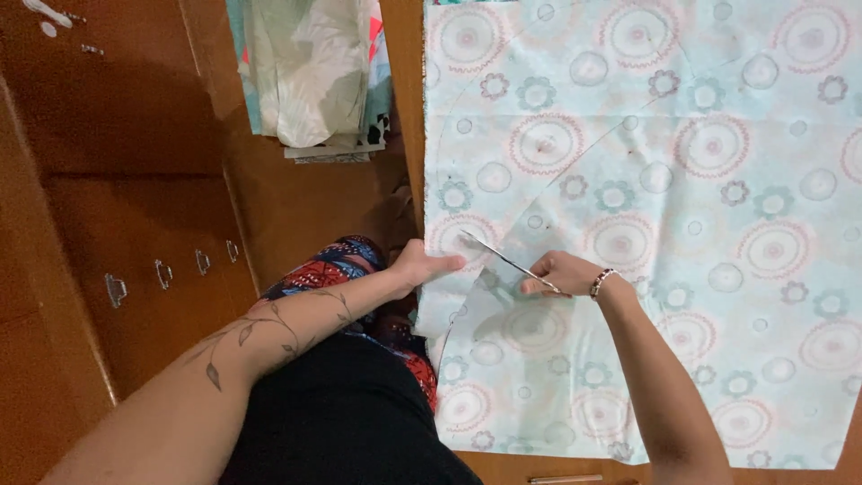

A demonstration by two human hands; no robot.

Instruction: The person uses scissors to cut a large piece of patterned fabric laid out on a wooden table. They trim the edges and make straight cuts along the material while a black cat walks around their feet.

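A pale blue cloth (664, 207) printed with circles and flowers lies spread over a brown table. My right hand (558, 272) grips a pair of scissors (503, 256); the open blades point up-left along a curved cut line in the cloth. A beaded bracelet sits on that wrist. My left hand (424, 266) rests on the cloth's left edge, right by the blade tips, fingers flat and pinning the fabric. The forearm carries a leaf-vine tattoo.
Folded fabrics in pale and patterned colours (310, 76) hang at the top left. A brown wooden cabinet with metal drawer handles (162, 274) stands at left. A thin stick-like object (566, 479) lies at the table's near edge. Black and patterned clothing covers my lap.
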